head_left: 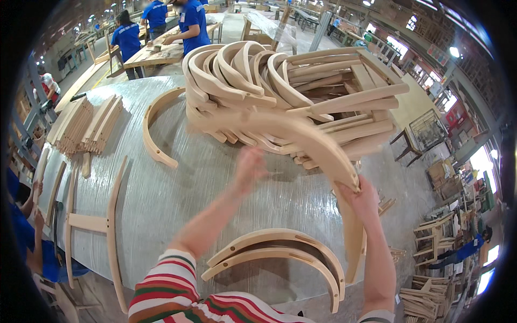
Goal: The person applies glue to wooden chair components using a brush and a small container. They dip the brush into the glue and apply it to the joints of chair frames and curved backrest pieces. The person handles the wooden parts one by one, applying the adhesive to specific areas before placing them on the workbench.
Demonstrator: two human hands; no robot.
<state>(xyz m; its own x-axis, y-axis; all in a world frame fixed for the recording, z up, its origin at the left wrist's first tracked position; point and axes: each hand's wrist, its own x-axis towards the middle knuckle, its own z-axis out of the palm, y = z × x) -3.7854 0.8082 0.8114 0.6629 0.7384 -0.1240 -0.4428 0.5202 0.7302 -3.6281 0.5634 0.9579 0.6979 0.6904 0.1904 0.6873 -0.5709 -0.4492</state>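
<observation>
My right hand [363, 198] is closed round the near end of a curved wooden chair part [307, 132]. Its far end, smeared by motion, hangs in front of the large stack of curved wooden parts [231, 75]. Below that hand a flat, pale wooden piece [353, 237] reaches down to the table's near edge; whether it joins the held part I cannot tell. My left hand [251, 168] hovers over the table, apart from the held part, its fingers blurred. Close to my body lie two curved wooden parts with holes [280, 237], side by side.
A single curved part [153, 132] lies left of the stack on the metal-topped table [177, 210]. Farther left are bundles of slats [86, 124] and an H-shaped wooden frame [91, 223]. A co-worker's hands [37, 202] reach in at the left edge. People in blue shirts [195, 27] work beyond.
</observation>
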